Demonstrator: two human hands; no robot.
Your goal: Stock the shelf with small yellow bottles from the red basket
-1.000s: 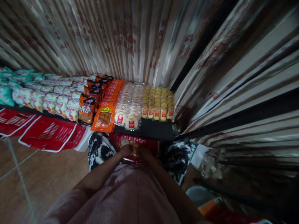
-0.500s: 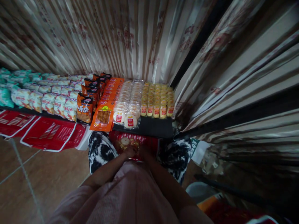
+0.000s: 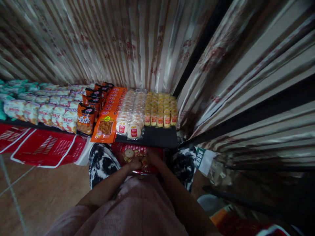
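Between my knees is a red plastic basket (image 3: 157,151) with packaged snacks in it. At its left lies a pale round cracker pack (image 3: 129,153), and smaller yellowish packs (image 3: 140,153) are beside it. My left hand (image 3: 135,163) is low in the basket among these packs, its fingers curled; what they hold is hidden. My right hand (image 3: 152,156) reaches into the basket just to the right, dark and blurred, so its fingers cannot be made out. In front, the black shelf (image 3: 159,136) carries round white cracker packs (image 3: 134,130) and yellow snack packs (image 3: 159,119) in rows.
Further left on the shelf stand orange stick-snack bags (image 3: 105,126), orange-black bags (image 3: 85,119), white bags (image 3: 46,113) and green bags (image 3: 3,109). Red baskets (image 3: 49,147) with white handles sit below. A pleated curtain (image 3: 137,42) hangs behind, with black poles (image 3: 201,49) at right.
The view has shifted, so the shelf sits slightly lower and further left. My right hand has moved up and outward a little, and more of the basket's contents shows between my hands.
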